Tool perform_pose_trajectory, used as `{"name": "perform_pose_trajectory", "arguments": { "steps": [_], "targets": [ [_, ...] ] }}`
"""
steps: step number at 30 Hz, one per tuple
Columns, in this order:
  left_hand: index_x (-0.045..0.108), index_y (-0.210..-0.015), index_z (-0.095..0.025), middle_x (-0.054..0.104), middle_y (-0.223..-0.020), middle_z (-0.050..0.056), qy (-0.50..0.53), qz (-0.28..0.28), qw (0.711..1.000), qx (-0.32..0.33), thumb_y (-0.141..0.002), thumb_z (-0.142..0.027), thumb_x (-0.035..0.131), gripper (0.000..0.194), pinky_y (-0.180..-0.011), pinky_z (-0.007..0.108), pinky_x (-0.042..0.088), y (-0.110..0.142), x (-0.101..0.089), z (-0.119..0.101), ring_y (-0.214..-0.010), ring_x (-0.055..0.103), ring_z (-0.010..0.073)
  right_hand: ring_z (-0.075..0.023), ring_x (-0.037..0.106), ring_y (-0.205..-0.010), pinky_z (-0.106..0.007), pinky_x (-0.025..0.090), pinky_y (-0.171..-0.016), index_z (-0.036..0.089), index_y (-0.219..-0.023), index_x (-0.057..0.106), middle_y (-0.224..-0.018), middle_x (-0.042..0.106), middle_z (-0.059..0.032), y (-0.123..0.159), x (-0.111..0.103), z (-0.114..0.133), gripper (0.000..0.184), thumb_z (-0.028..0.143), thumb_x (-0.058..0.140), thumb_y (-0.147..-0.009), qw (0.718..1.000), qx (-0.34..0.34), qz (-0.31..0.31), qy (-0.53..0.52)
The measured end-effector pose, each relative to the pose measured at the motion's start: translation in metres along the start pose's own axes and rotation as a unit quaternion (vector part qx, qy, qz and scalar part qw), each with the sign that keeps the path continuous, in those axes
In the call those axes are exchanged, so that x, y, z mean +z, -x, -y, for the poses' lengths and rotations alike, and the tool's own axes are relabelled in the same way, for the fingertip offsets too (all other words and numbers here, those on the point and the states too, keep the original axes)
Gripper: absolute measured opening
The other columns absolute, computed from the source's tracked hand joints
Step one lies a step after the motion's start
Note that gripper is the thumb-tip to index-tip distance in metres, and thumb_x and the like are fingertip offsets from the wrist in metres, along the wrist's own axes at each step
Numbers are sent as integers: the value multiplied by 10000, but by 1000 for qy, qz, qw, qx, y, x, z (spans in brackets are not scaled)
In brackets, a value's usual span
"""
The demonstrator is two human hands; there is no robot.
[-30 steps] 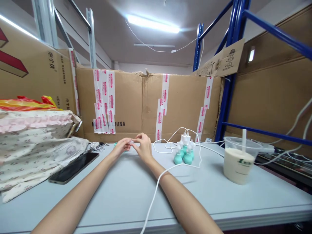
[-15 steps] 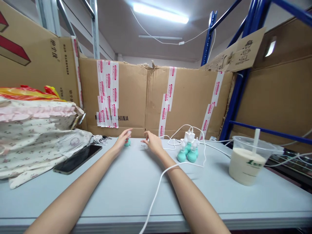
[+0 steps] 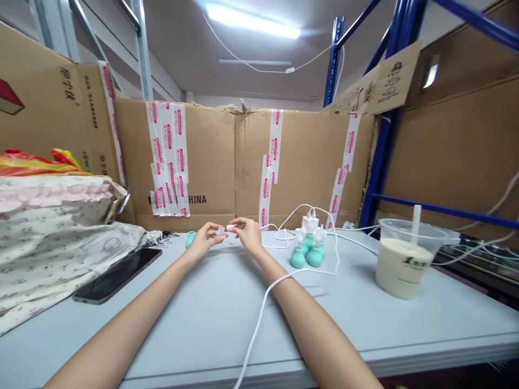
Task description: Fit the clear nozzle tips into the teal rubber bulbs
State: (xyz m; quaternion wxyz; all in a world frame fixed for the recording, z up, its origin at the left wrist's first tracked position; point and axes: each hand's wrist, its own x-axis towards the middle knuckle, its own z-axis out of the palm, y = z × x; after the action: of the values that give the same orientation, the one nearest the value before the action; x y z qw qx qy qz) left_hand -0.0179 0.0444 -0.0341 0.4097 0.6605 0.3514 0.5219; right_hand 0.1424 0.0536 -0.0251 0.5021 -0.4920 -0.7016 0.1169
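My left hand [image 3: 204, 240] pinches a small translucent piece [image 3: 221, 230] between thumb and fingers. Facing it, my right hand [image 3: 247, 233] grips a small white piece [image 3: 231, 227] with its fingertips. The two pieces are close together above the far part of the table; whether they touch is unclear. Just left of my left hand stands a teal squeeze bulb [image 3: 190, 239], partly hidden by that hand. Below the fingertips a tiny pale piece [image 3: 232, 242] lies on the tabletop. To the right, several teal bulbs with clear tips [image 3: 314, 256] stand upright in a cluster.
A white cable [image 3: 263, 308] crosses over my right forearm. At right stands a drink cup with a straw [image 3: 405, 265]. Left are a phone [image 3: 117, 275] and floral cloth [image 3: 48, 232]. Cardboard [image 3: 214, 156] walls the back, and a white charger [image 3: 310, 222] sits behind the bulbs.
My hands have come together, fingertips now closed on small pieces. The teal bulb that was at my left fingers now stands left of that hand. The view has turned slightly right.
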Motion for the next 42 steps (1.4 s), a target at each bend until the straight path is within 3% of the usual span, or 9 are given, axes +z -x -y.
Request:
{"name": "perform_pose_trajectory", "arguments": {
  "steps": [4,7,10,17,24,30,35,39,42],
  "targets": [
    [589,-937,-142,656,-955,108,-30,15,999,17,-587,-423,712,465,-785,360,472,-1,-4,3,-914,606,231,-94,587,-471,-199,440,-501,206,-802,688,-696,689,5,-3,6,4,166,332,655,-699,988,25,-4,-152],
    [596,-992,-135,637,-1032,125,-44,-14,998,42,-602,-445,694,508,-805,378,470,-4,-6,7,-921,604,242,-92,569,-447,-197,434,-464,187,-782,695,-690,686,-11,-2,9,5,217,367,673,-664,978,41,-7,-205],
    [611,-948,-125,649,-986,120,-43,-41,996,59,-624,-465,672,474,-848,402,459,-7,-7,10,-923,602,245,-84,547,-427,-204,434,-461,182,-766,697,-699,686,-17,-2,10,6,239,389,675,-649,970,53,-38,-234],
    [584,-944,-140,604,-879,44,-8,-29,998,48,-679,-481,615,432,-718,363,536,-2,5,1,-726,605,155,-68,481,-389,-203,380,-400,154,-745,687,-674,675,-24,-3,11,10,260,363,701,-590,935,66,-39,-346],
    [570,-926,-139,587,-764,19,-43,-77,991,98,-723,-461,565,380,-653,296,521,-2,12,-3,-639,586,132,-61,465,-418,-212,394,-415,148,-697,668,-707,675,-30,-7,13,8,259,370,709,-570,927,67,-26,-368],
    [577,-908,-138,592,-811,38,-182,-116,964,158,-788,-375,500,277,-610,262,474,3,9,-17,-584,577,122,-59,482,-440,-190,362,-386,168,-748,645,-716,654,-9,-8,6,10,264,375,696,-592,927,89,23,-365],
    [611,-883,-149,592,-769,26,-293,-90,932,194,-817,-299,474,213,-564,230,433,6,7,-28,-519,535,99,-61,518,-431,-157,312,-363,185,-793,586,-637,614,27,-6,5,8,317,408,694,-596,922,59,74,-375],
    [612,-888,-137,593,-769,34,-319,-94,921,203,-824,-275,460,215,-553,225,424,7,7,-28,-506,521,94,-81,556,-465,-156,340,-382,189,-799,533,-597,607,34,-5,9,6,388,470,695,-585,908,53,77,-408],
    [616,-883,-132,589,-724,28,-325,-96,919,203,-817,-260,461,212,-549,221,419,8,8,-27,-511,519,98,-70,530,-448,-157,342,-386,171,-713,531,-553,596,28,-7,4,5,378,469,714,-570,916,29,96,-387]
  ]
}}
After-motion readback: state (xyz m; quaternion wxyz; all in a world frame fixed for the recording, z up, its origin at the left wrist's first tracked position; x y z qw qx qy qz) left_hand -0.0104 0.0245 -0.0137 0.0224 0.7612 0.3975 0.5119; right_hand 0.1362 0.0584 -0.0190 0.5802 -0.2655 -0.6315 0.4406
